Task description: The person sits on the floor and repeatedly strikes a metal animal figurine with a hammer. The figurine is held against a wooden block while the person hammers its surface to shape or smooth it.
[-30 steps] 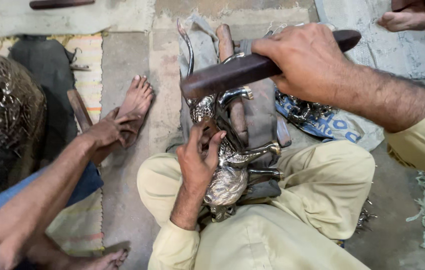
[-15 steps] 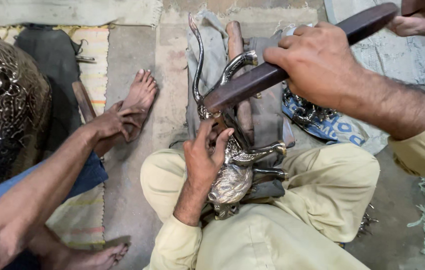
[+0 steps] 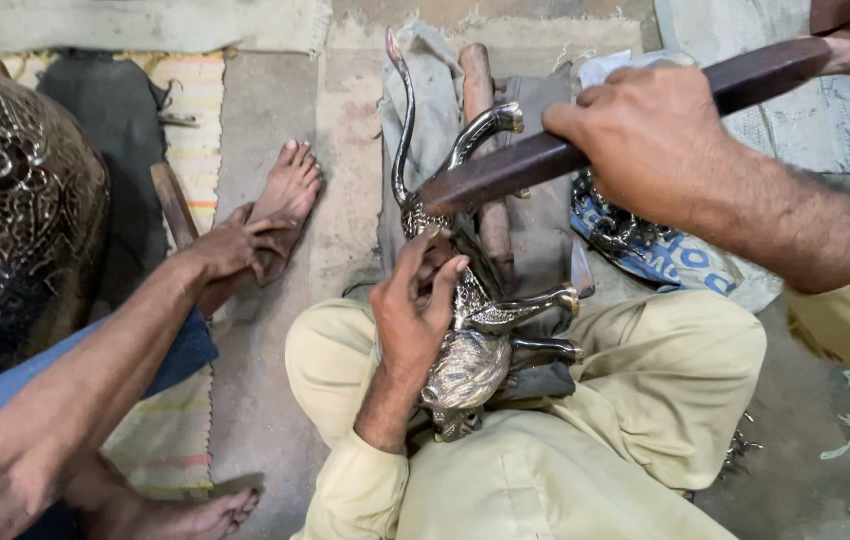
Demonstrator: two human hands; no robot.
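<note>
A silvery engraved metal animal figure (image 3: 470, 340) with long curved horns lies on grey cloth (image 3: 535, 215) across my lap. My left hand (image 3: 413, 305) rests on the figure's neck, fingers pinched together near its head; whether a small tool sits between them is hidden. My right hand (image 3: 660, 145) is shut on a long dark wooden bar (image 3: 505, 172), held slanted above the figure with its lower end just over my left fingers. A wooden rod (image 3: 480, 100) lies under the cloth behind the figure.
Another person sits at the left: their arm (image 3: 95, 380) reaches to their own bare foot (image 3: 290, 190), beside a wooden handle (image 3: 173, 205). A large embossed metal vessel (image 3: 15, 220) stands far left. More metal pieces lie on blue printed cloth (image 3: 670, 255) at right.
My right hand has lifted the wooden bar's far end and shifted it right. The other person's hand stays by their foot. My left hand stays on the figure.
</note>
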